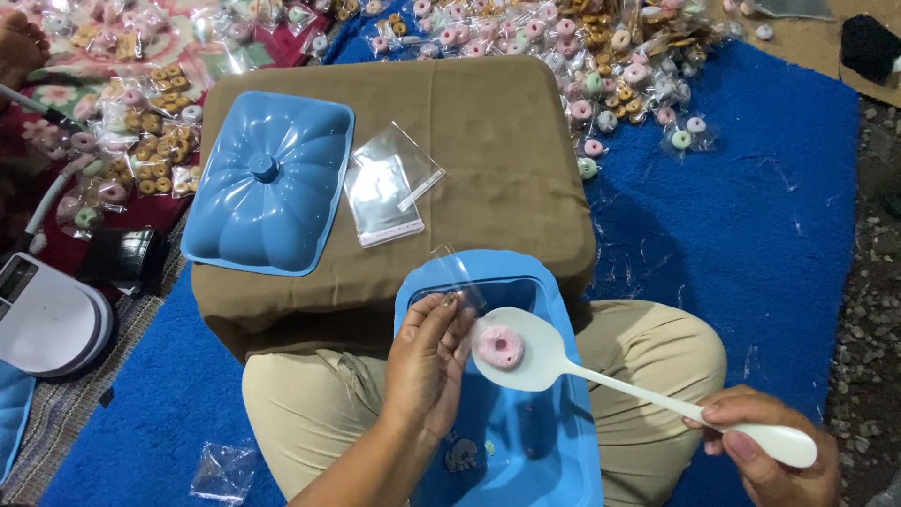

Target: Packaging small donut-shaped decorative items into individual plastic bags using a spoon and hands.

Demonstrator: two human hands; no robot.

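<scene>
Pink ring sweet (pixel 499 346) on white spoon (pixel 563 361)

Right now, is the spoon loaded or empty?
Loaded. One pink ring cookie lies in the bowl of the white spoon, held level over the blue tub by the right hand.

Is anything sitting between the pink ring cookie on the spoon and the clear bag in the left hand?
Nothing visible. The pink ring cookie lies on the white spoon right beside the left hand, which holds the clear bag; its mouth is hard to make out.
</scene>
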